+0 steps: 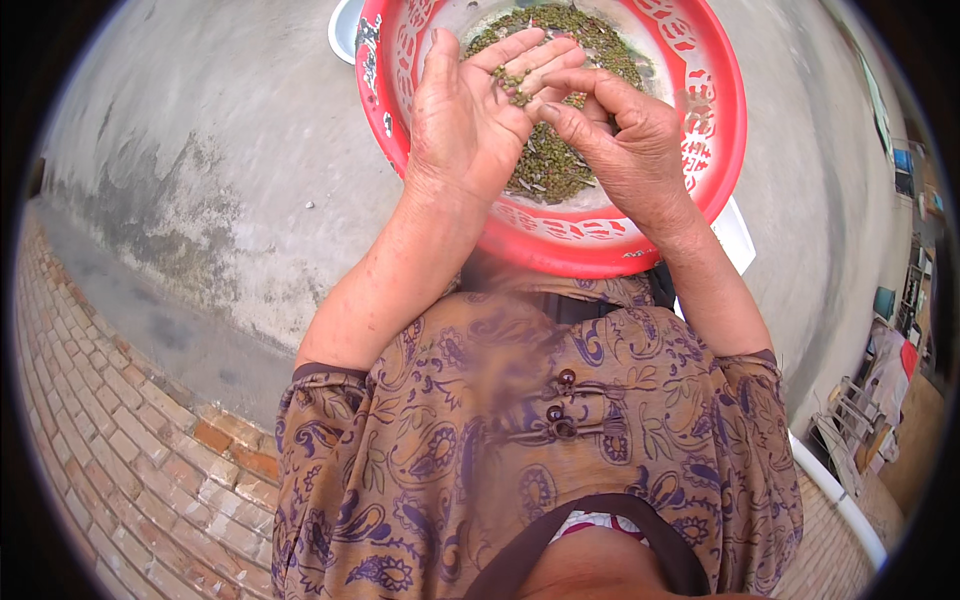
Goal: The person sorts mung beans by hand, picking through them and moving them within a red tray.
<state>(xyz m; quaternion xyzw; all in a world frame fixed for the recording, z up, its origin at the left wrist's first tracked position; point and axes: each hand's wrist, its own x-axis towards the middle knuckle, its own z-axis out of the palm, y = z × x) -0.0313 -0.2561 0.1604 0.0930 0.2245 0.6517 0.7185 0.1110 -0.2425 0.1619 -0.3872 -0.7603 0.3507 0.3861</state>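
Observation:
My left hand [472,124] is palm up over a red plastic basin [726,127], its fingers extended. On its palm and fingers lies a small cluster of green berries [513,84], which look like peppercorns, with a bit of dark stem. The thumb and forefinger of my right hand [634,139] are bent close together at the edge of that palm. Whether a berry or stem is between them cannot be made out. Below both hands, a layer of similar green berries [553,165] mixed with thin stems spreads over the basin's pale bottom, partly hidden by the hands.
A pale bowl [343,30] shows past the basin's left rim. Part of a white object [736,234] sticks out beneath the basin at right. Grey concrete [247,187] surrounds it, with brickwork [142,457] at lower left. A white pipe [844,502] and a wooden frame [851,420] are at right.

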